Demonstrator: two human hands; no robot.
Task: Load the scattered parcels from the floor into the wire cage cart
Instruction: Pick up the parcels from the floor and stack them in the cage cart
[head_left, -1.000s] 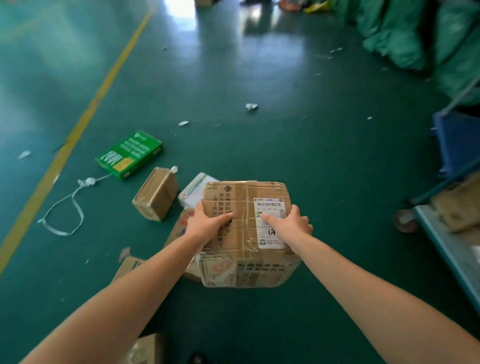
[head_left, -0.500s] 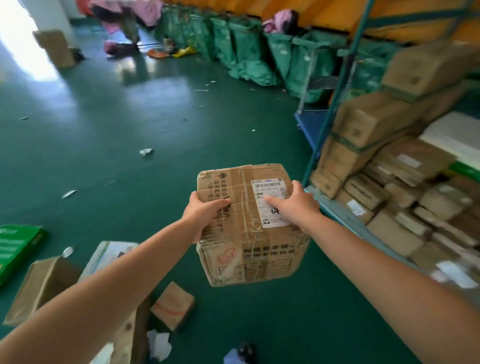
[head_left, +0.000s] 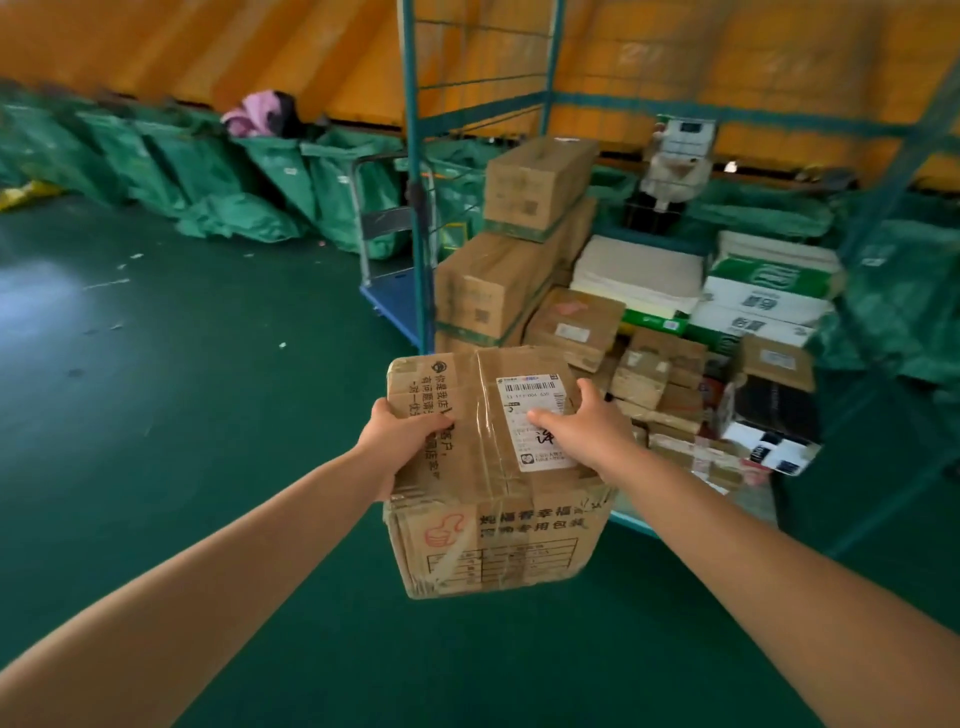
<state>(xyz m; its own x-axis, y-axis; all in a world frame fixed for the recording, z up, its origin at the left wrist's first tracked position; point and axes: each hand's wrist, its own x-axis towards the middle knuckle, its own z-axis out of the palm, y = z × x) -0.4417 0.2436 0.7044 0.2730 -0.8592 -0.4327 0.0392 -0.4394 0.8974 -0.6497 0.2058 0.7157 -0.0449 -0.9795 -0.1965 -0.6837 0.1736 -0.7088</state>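
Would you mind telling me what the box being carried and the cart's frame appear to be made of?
The carried box looks like brown corrugated cardboard, matte and creased, with glossy clear tape across the top and a white paper label. The cart frame appears to be metal tube and wire mesh, painted teal; blur leaves the finish uncertain.

Parcel between the hands, cart beyond

The taped brown cardboard parcel (head_left: 493, 483) sits between left hand (head_left: 400, 441) and right hand (head_left: 587, 431); ahead-right stands the teal wire cage cart (head_left: 415, 208) holding stacked cardboard boxes (head_left: 519, 270).
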